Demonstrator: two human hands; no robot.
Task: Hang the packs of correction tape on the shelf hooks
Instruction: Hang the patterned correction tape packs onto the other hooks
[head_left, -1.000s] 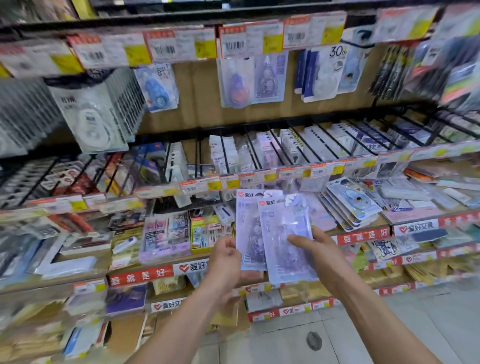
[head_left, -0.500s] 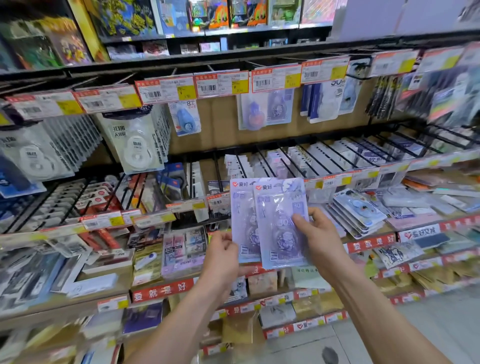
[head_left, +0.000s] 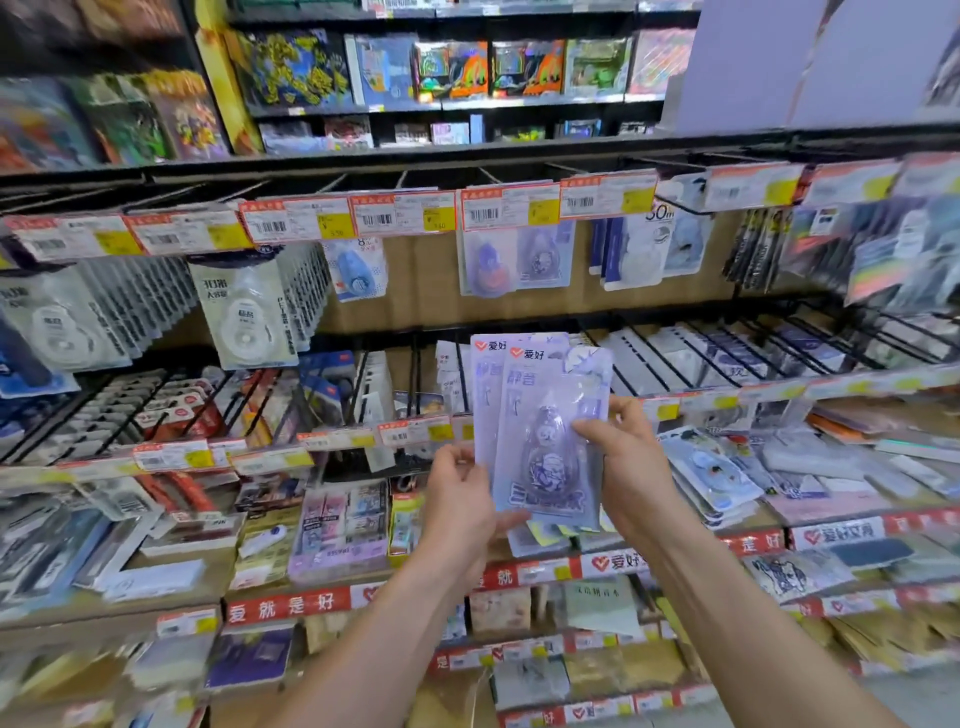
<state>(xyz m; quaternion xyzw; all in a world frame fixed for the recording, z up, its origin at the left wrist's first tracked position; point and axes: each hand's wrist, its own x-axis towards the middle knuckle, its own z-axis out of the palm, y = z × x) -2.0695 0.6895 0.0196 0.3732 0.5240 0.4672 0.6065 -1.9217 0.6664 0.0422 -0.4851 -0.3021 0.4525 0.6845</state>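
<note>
- Head view: two purple packs of correction tape (head_left: 549, 441) are held upright and overlapping in the middle of the scene, in front of the lower row of shelf hooks (head_left: 655, 358); the front pack covers most of the rear one.
- The left hand (head_left: 460, 501) grips the packs at their lower left edge, thumb on the front and curled fingers (head_left: 511, 519) behind.
- The right hand (head_left: 631, 467) pinches the front pack at its right edge, thumb laid across the clear blister and fingers behind.
- Above and farther off, an upper row of hooks carries price tags (head_left: 405, 215) and a few hanging tape packs (head_left: 514, 260).
- To the left hang rows of white tape packs (head_left: 244, 312).
- To the right, a stack of blue packs (head_left: 711, 475) lies on the shelf.
</note>
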